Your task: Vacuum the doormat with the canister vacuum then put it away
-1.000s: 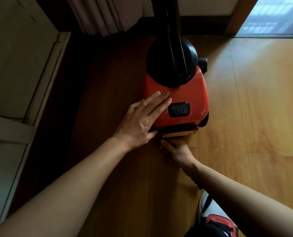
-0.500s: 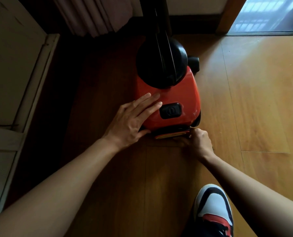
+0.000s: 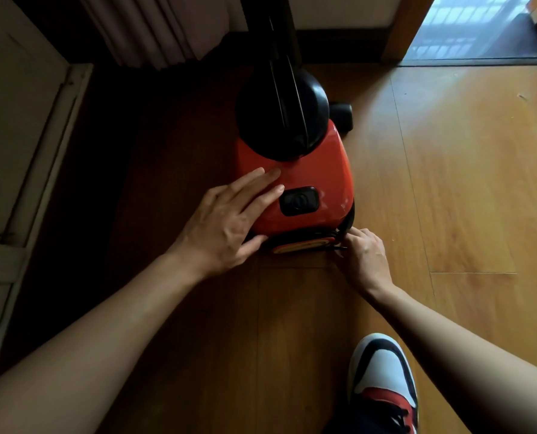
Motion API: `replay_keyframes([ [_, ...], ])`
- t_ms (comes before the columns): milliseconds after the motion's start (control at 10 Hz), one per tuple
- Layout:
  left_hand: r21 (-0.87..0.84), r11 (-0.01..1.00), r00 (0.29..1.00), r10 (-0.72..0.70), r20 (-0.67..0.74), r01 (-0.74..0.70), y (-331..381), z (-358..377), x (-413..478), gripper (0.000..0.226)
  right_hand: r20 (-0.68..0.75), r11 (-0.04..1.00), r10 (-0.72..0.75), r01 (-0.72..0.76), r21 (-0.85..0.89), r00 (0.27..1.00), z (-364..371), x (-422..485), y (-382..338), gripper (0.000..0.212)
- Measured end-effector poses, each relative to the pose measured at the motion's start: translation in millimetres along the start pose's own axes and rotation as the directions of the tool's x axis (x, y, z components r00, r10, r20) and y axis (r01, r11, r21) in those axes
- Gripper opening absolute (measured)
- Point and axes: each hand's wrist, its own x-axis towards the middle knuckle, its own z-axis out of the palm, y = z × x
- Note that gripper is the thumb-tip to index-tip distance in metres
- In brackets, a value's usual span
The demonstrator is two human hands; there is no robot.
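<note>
The red canister vacuum stands on the wood floor, with a black dome and hose on its front and a black button on top. My left hand lies flat on the left of the red body, fingers straight and the thumb at the rear edge. At the rear right corner, low by the floor, my right hand has its fingers curled around a thin black cord. No doormat is in view.
A pale cabinet lines the left side. Curtains hang at the back, and an open doorway is at the back right. My shoe is on the floor at the lower right.
My right hand slid from under the middle of the vacuum's rear to its rear right corner and closed on the cord. My left hand stayed flat on the body.
</note>
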Motion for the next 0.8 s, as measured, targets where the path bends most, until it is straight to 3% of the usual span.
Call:
replay_keyframes([
  [200, 0.079, 0.997, 0.999, 0.002, -0.032, 0.001, 7, -15, 15, 0.059, 0.041, 0.986, -0.128, 0.132, -0.098, 0.991, -10, -9, 5, 0.026],
  [400, 0.090, 0.995, 0.997, 0.045, -0.064, -0.039, 10, -20, 23, 0.050, 0.104, 0.971, -0.189, 0.202, -0.127, 0.976, -19, -18, 15, 0.035],
  [500, 0.094, 0.995, 0.998, 0.048, -0.028, -0.045, 7, -27, 26, 0.047, 0.088, 0.965, -0.220, 0.230, -0.124, 0.972, -25, -17, 14, 0.024],
  [600, 0.086, 0.996, 0.999, 0.007, 0.044, -0.010, 8, -42, 28, 0.046, 0.123, 0.962, -0.210, 0.228, -0.150, 0.970, -41, -12, 8, 0.031],
  [800, -0.011, 0.990, 0.976, -0.137, 0.171, 0.141, 28, -119, 28, 0.050, 0.211, 0.969, -0.124, 0.164, -0.183, 0.969, -142, 0, -20, 0.042],
])
